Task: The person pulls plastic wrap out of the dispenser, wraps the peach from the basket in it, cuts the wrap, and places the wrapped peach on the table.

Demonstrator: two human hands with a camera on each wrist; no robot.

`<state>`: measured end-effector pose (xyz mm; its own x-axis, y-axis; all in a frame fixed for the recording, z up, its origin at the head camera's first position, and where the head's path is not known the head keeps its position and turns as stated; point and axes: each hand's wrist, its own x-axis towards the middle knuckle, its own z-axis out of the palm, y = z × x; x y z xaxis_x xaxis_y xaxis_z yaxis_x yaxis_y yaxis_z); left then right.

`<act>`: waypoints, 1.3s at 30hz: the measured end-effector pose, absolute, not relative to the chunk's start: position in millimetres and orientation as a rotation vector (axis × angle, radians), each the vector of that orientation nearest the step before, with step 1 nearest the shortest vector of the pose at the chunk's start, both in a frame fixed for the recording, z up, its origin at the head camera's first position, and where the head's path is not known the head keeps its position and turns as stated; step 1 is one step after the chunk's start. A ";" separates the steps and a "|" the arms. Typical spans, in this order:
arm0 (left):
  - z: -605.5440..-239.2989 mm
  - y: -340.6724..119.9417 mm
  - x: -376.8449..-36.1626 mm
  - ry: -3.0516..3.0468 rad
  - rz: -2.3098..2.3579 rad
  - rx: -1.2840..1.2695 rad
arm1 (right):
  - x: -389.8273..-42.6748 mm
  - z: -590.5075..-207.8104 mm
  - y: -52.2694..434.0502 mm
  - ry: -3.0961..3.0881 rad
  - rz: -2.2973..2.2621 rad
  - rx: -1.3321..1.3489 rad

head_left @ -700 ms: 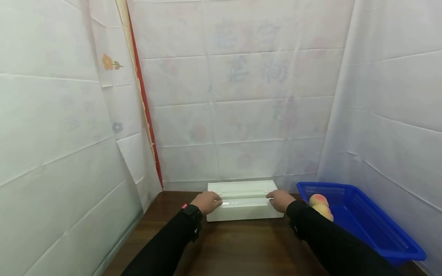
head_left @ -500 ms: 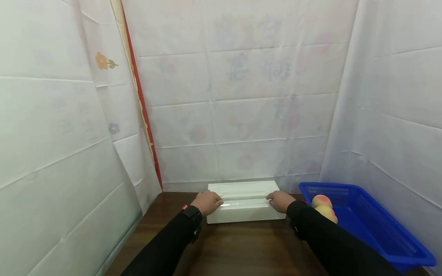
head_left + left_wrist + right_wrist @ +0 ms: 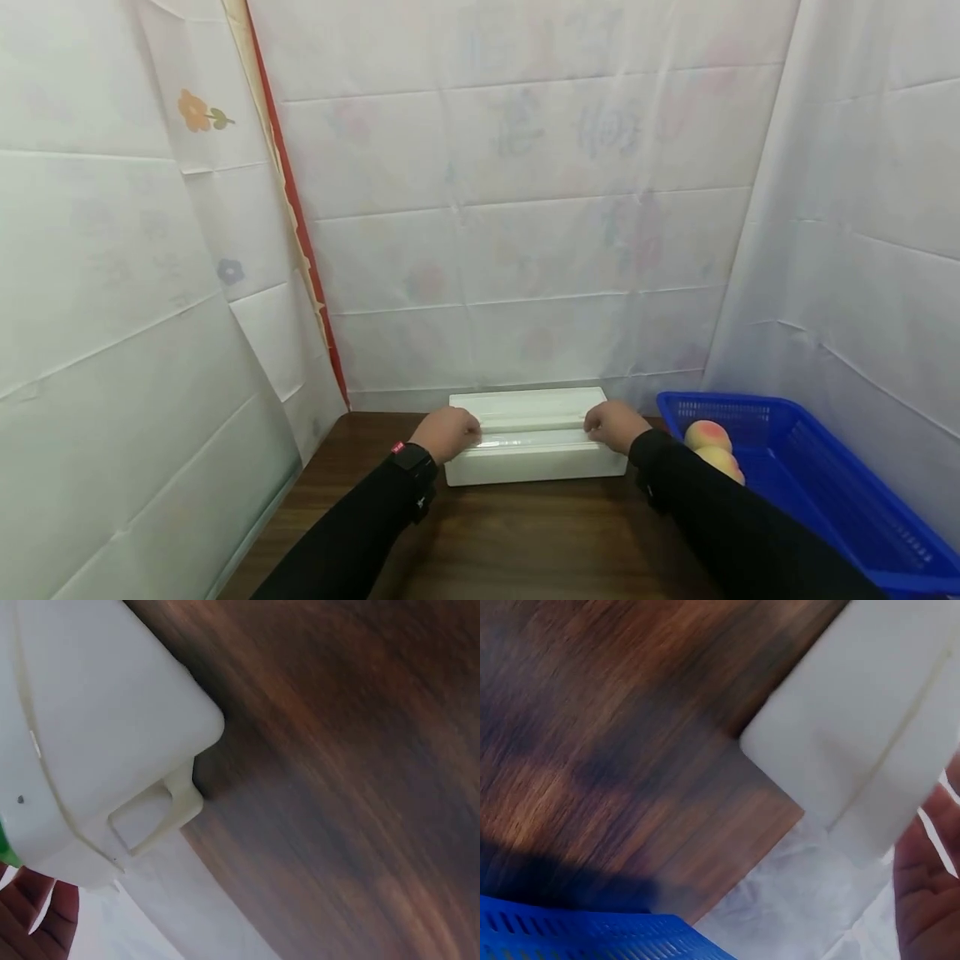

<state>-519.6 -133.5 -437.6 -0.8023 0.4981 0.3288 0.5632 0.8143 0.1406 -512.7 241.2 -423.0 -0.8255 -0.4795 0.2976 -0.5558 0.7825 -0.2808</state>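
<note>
A long white plastic box [image 3: 536, 465], like a cling film dispenser, lies lengthwise across the table in the head view. Along its top, clear shiny cling film [image 3: 517, 440] shows in front of a raised white bar [image 3: 532, 423]. My left hand [image 3: 447, 433] is at the box's left end, its thumb and fingers pinching the film's edge. At the opposite end my right hand [image 3: 617, 427] pinches the film likewise. Both wrist views show the fingers against the box ends, their tips partly hidden. A squared bracket [image 3: 161, 814] and a bit of green [image 3: 6, 851] appear in the left wrist view.
A blue plastic basket [image 3: 840, 500] stands on the right of the brown wooden table [image 3: 517, 542], with two peaches [image 3: 707, 435] at its left side. White sheets [image 3: 525, 250] hang behind and at both sides.
The head view has shifted slightly, so the basket and peaches appear farther right. Both hands stay at the box ends and have risen a little in the view.
</note>
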 end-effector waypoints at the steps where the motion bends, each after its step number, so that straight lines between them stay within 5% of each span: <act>1: -437.5 -133.9 -519.7 -2.713 -0.340 -0.804 | -512.8 -423.9 240.9 -2.743 0.516 0.818; 17: -416.6 -126.9 -505.5 -2.701 -0.856 -0.669 | -493.5 -407.1 230.3 -2.652 0.763 0.561; 39: -360.3 -130.1 -515.1 -2.627 -0.746 -0.654 | -481.7 -347.8 235.8 -2.639 0.659 0.554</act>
